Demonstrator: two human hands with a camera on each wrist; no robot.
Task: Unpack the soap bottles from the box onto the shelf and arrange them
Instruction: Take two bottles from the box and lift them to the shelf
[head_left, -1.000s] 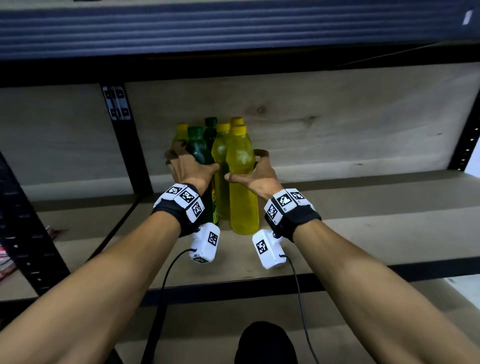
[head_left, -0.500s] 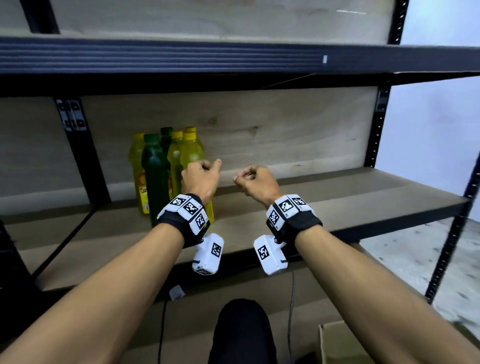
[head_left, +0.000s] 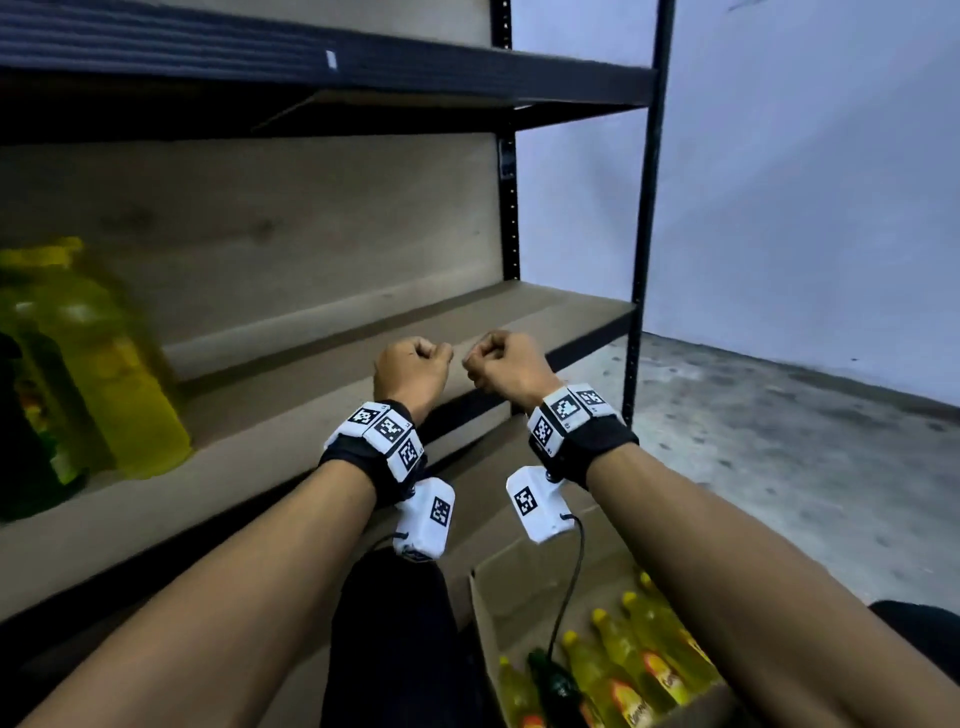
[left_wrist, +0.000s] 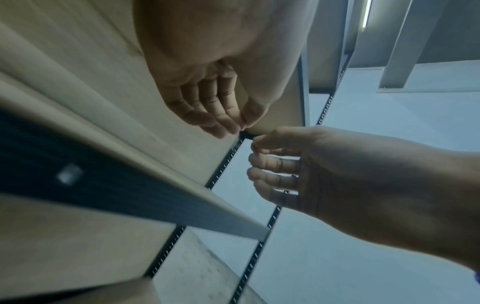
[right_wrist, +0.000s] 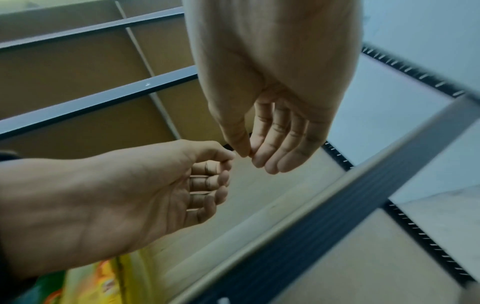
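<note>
Several yellow soap bottles (head_left: 104, 364) and a dark green one (head_left: 26, 441) stand grouped on the wooden shelf (head_left: 311, 410) at the far left, blurred. At the lower right an open cardboard box (head_left: 493, 597) holds several yellow bottles (head_left: 623, 665) and a green bottle (head_left: 553, 686), partly hidden by my right forearm. My left hand (head_left: 413, 364) and right hand (head_left: 501, 358) hover side by side over the shelf's front edge, both curled with nothing in them. The wrist views show the left hand (left_wrist: 215, 107) and the right hand (right_wrist: 270, 139) with thumb tips against curled fingers.
A black steel post (head_left: 644, 208) marks the rack's right end, with an upper shelf (head_left: 363, 67) overhead. Beyond the post lie a bare concrete floor (head_left: 779, 441) and a pale wall. My dark-clad knee (head_left: 389, 623) is below the hands.
Both hands let go of the grouped bottles, curled up and drew back rightward off the shelf. My view swung right and down, bringing the box into sight.
</note>
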